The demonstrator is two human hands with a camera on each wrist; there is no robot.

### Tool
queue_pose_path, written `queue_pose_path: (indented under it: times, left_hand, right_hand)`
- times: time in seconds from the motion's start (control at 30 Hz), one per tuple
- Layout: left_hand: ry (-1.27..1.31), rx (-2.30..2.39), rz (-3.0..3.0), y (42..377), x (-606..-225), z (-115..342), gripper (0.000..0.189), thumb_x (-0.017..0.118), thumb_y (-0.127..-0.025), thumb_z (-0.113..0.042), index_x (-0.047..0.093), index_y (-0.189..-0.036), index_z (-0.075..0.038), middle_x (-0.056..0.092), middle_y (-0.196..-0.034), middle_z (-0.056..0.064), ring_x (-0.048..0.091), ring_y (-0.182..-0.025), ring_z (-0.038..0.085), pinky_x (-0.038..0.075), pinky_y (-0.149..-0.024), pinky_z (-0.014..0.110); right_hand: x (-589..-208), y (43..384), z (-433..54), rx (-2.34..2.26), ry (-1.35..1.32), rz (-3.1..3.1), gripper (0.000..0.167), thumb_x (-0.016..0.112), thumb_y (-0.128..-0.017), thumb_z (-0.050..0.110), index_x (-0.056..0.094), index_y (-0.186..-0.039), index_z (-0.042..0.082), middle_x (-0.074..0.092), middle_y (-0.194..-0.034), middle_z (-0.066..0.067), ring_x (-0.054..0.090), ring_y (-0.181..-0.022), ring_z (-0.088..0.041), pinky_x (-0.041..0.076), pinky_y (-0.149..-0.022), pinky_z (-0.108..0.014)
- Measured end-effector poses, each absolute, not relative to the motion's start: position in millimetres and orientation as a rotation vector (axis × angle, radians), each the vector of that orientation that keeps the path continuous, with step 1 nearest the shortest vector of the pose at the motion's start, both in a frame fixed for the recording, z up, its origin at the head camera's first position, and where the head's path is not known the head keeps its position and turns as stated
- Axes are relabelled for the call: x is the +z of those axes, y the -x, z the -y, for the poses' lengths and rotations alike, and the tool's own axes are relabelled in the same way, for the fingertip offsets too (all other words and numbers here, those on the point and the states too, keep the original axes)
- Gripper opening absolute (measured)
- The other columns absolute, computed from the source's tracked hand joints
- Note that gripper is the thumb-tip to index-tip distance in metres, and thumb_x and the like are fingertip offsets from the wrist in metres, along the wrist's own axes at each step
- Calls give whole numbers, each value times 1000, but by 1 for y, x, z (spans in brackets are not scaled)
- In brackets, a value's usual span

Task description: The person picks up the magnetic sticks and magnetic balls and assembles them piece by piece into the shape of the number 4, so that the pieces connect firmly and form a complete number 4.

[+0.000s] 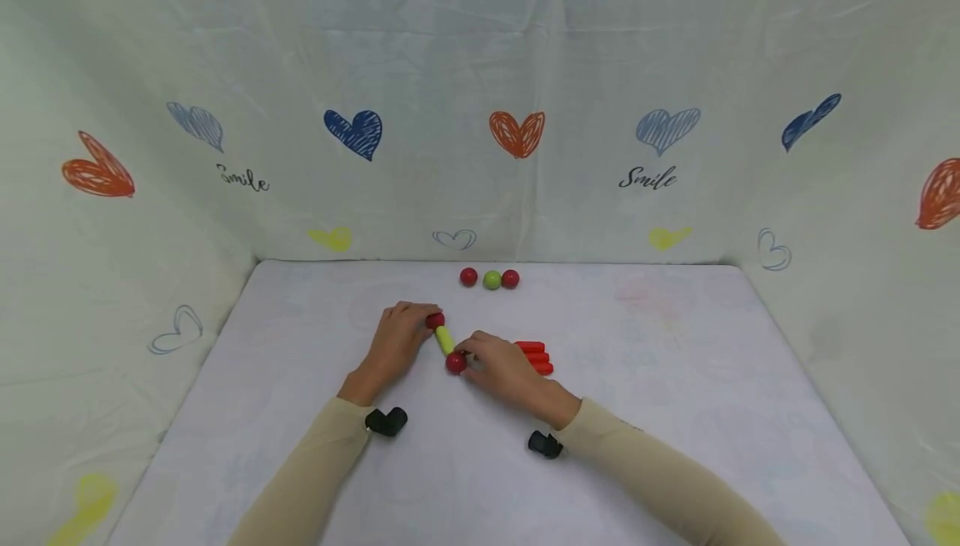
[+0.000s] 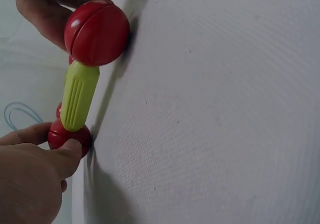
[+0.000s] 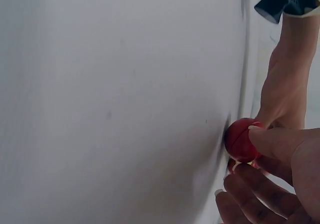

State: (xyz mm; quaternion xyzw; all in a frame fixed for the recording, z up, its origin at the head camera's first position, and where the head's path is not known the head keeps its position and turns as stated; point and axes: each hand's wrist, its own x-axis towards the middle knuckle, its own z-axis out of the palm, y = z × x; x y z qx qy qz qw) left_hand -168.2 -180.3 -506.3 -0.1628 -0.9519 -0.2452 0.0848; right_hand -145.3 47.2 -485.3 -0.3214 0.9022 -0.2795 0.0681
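Observation:
Between thumb and fingers my left hand [image 1: 397, 338] pinches a red ball [image 1: 435, 321], seen low in the left wrist view. A yellow-green grooved rod [image 2: 80, 96] runs from that ball to a second red ball [image 2: 97, 33], making one joined piece. My right hand [image 1: 506, 369] grips this second ball, which lies nearer my body in the head view. In the right wrist view the thumb presses on the red ball [image 3: 241, 141] and the fingers curl beneath it. The joined piece lies low over the white table.
Several red rods [image 1: 534, 358] lie side by side just right of my right hand, partly hidden by it. Toward the table's back edge sit a red ball [image 1: 468, 277], a green ball [image 1: 492, 280] and another red ball [image 1: 510, 279]. A heart-printed sheet [image 1: 442, 187] surrounds the table.

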Motion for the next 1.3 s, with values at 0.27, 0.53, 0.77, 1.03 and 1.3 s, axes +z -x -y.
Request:
queue_pose_path:
  times: [0.27,0.53,0.77,1.03,1.3]
  left_hand:
    - [531,-703,2824,172,-506,176,45,74,-95,5,71,-137,-9,66,-124,12,62,-109,33,47,-98,52]
    - [382,-711,2838,147,-497,172,36,76,-95,-4,73,-131,-8,67,-120,13,60,-113,35,47,-99,55]
    - [424,-670,2927,119,-492,161,38,85,-91,-24,75,-125,-11,65,-108,6,58,-103,27,46,-94,53]
    - [390,-547,2982,108,-493,149,36,89,-87,-24,78,-120,-15,63,-106,6,56,-100,25,48,-90,47]
    - [358,-534,2962,105,-492,147,39,90,-86,-22,78,-122,-13,63,-102,6,56,-96,24,47,-87,43]
  right_hand:
    - [-488,140,-38,-784,1013,-2706,43,81,-95,11,70,-136,8,73,-120,-5,69,-109,-18,58,-94,-32]
    - [-487,142,-69,-791,1050,-2850,38,80,-94,10,72,-131,7,73,-124,-6,69,-116,-24,55,-102,-44]
    - [-485,153,-111,-811,901,-3007,29,82,-90,4,77,-119,4,75,-115,-8,69,-99,-26,56,-95,-46]
    - [-488,158,-131,-684,750,-3028,24,82,-92,6,78,-115,4,76,-108,-8,72,-100,-28,57,-94,-46]
    - [-486,166,-135,-689,743,-2960,17,81,-92,5,81,-109,4,74,-96,-4,69,-89,-22,58,-85,-40]
